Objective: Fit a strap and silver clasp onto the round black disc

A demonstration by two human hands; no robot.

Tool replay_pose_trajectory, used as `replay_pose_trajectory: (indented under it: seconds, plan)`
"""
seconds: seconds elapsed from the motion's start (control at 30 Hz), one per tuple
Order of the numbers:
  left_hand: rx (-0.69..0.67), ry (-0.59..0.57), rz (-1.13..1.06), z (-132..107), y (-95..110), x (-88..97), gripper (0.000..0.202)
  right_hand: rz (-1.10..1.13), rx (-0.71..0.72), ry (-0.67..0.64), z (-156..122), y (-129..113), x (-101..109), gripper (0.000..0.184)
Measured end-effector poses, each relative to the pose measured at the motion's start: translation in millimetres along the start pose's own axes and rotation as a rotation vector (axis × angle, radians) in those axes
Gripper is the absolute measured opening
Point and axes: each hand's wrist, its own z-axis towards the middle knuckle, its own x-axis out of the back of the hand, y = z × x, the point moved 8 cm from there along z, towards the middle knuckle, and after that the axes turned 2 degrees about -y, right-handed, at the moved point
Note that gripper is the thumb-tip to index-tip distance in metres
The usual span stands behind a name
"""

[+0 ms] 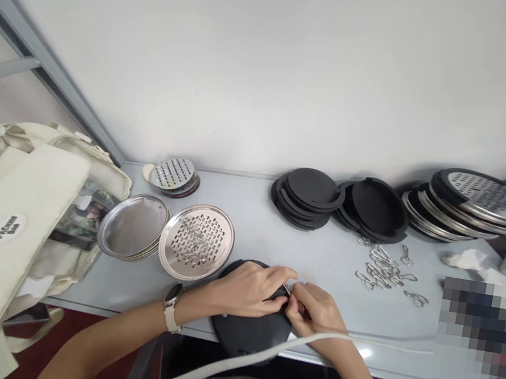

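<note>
A round black plastic disc [249,336] lies at the table's front edge, partly under my hands. My left hand [249,288], with a watch at its wrist, rests over the disc, thumb and forefinger closed on a small metal wire clip [287,288]. From the other side my right hand [317,312] pinches the same clip at the disc's rim; its fingers hide part of it. Several loose wire clips [382,269] lie to the right. Left of the disc sits a round metal grater plate [196,242], beside a stack of plain metal discs [134,225].
Stacked black discs [313,189] and black round trays [378,209] stand by the wall. Grater plates with black rims [487,196] are piled at the right, smaller graters [173,174] at back left. A cream bag [33,212] fills the left. A white cable [226,361] crosses in front.
</note>
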Motion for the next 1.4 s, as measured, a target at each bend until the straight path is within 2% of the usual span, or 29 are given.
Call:
replay_pose_trajectory:
  seconds: [0.73, 0.87, 1.03, 1.23, 1.4]
  plan:
    - [-0.020, -0.005, 0.011, 0.2, 2.6, 3.4, 0.029, 0.011, 0.027, 0.034, -1.4, -1.4, 2.1, 0.023]
    - [-0.010, -0.021, 0.047, 0.0, 2.4, 2.4, 0.027, 0.049, -0.023, 0.072, -3.7, 2.4, 7.3, 0.026]
    - [0.034, -0.018, 0.036, 0.7, -1.2, 2.6, 0.030, 0.077, -0.077, 0.020, -1.4, 5.1, 4.9, 0.025]
    - [0.035, -0.026, 0.026, 1.7, -1.3, 2.2, 0.030, 0.103, -0.121, -0.120, 3.5, 6.0, -4.7, 0.019]
    - [0.030, -0.022, 0.026, 1.6, 0.7, 4.0, 0.028, 0.085, -0.093, -0.116, 4.0, 4.4, -4.3, 0.020]
